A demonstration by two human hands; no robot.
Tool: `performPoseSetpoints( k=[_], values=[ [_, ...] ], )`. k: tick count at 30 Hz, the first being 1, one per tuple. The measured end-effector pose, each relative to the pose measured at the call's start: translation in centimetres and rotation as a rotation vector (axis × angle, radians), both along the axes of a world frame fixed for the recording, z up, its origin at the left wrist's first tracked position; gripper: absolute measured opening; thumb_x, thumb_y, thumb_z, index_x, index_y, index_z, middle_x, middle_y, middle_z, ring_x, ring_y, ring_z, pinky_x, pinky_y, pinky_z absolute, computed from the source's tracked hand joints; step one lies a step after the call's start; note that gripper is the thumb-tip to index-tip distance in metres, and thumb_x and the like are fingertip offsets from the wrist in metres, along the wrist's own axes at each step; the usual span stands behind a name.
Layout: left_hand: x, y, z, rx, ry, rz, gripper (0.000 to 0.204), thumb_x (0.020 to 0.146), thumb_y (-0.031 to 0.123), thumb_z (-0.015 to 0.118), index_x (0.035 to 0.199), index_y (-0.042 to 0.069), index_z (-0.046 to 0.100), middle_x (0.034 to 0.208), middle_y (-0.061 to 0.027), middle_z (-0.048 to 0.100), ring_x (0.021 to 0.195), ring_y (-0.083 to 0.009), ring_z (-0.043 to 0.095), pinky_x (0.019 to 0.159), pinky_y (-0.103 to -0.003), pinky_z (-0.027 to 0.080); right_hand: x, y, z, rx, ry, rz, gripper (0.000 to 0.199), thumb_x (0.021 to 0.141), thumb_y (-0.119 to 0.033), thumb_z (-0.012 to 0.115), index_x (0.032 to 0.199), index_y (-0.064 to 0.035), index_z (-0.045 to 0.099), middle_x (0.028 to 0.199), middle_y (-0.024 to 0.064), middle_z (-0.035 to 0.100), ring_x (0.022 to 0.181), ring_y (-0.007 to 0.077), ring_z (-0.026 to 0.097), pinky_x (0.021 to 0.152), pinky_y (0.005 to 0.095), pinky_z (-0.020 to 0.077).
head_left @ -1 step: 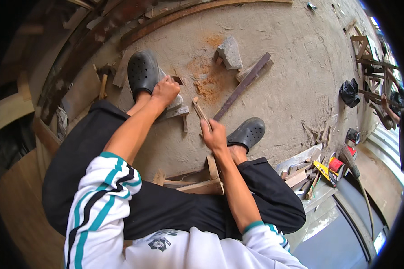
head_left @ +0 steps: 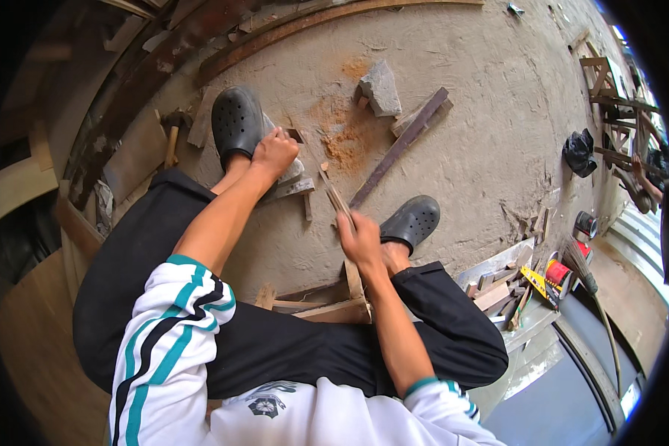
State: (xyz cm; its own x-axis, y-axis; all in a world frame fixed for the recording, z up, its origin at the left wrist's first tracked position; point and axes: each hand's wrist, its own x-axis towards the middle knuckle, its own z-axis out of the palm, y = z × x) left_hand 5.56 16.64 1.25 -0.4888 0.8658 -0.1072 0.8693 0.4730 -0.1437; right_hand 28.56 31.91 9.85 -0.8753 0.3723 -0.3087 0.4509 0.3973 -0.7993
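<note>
My left hand [head_left: 273,152] is closed over the top of a grey block [head_left: 296,181] that lies on the concrete floor beside my left black clog [head_left: 236,120]. My right hand [head_left: 360,238] grips a thin wooden stick [head_left: 333,192] that slants up-left, its far end close to the block. Just beyond my right hand is my right black clog [head_left: 412,219]. I sit low, with black trousers and white sleeves with teal stripes. Under my legs shows a small wooden frame [head_left: 327,303].
Orange sawdust [head_left: 346,137] is scattered past the block. A grey stone chunk [head_left: 381,88] and a long dark plank [head_left: 401,145] lie farther out. A hammer [head_left: 172,137] rests at the left. Wood offcuts, a yellow level [head_left: 531,281] and a broom [head_left: 583,279] crowd the right.
</note>
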Motion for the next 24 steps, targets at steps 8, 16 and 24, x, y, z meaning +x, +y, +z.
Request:
performPoseSetpoints(
  k=[8,16,24],
  values=[
    [0.3,1.1,0.1,-0.028,-0.012,0.015,0.026,0.080,0.009,0.060,0.098,-0.007,0.070,0.097,-0.0252,0.071,0.102,-0.0326,0.069,0.095,-0.036,0.051,-2.1,0.6,-2.1,-0.040,-0.018,-0.013,0.023,0.091,-0.019,0.061,0.101,-0.0004,0.070,0.074,0.0261,0.064,0.067,0.0412,0.065,0.059,0.0441,0.0492],
    [-0.5,-1.4,0.4,-0.066,0.028,0.065,0.022,0.080,0.010,0.059,0.092,-0.004,0.072,0.101,-0.0236,0.072,0.101,-0.0313,0.069,0.092,-0.035,0.051,5.7,0.3,4.8,-0.008,0.137,-0.004,0.026,0.091,-0.016,0.061,0.109,-0.0009,0.071,0.071,0.0204,0.066,0.068,0.0337,0.069,0.065,0.0396,0.0510],
    [-0.6,-1.6,-1.0,-0.041,0.020,0.020,0.015,0.080,0.010,0.060,0.082,0.001,0.072,0.088,-0.0169,0.072,0.089,-0.0269,0.069,0.087,-0.036,0.051,2.9,-0.6,3.7,-0.005,0.105,-0.010,0.035,0.095,-0.026,0.058,0.078,0.0050,0.057,0.066,0.0247,0.057,0.059,0.0391,0.055,0.058,0.0431,0.0421]
  ],
)
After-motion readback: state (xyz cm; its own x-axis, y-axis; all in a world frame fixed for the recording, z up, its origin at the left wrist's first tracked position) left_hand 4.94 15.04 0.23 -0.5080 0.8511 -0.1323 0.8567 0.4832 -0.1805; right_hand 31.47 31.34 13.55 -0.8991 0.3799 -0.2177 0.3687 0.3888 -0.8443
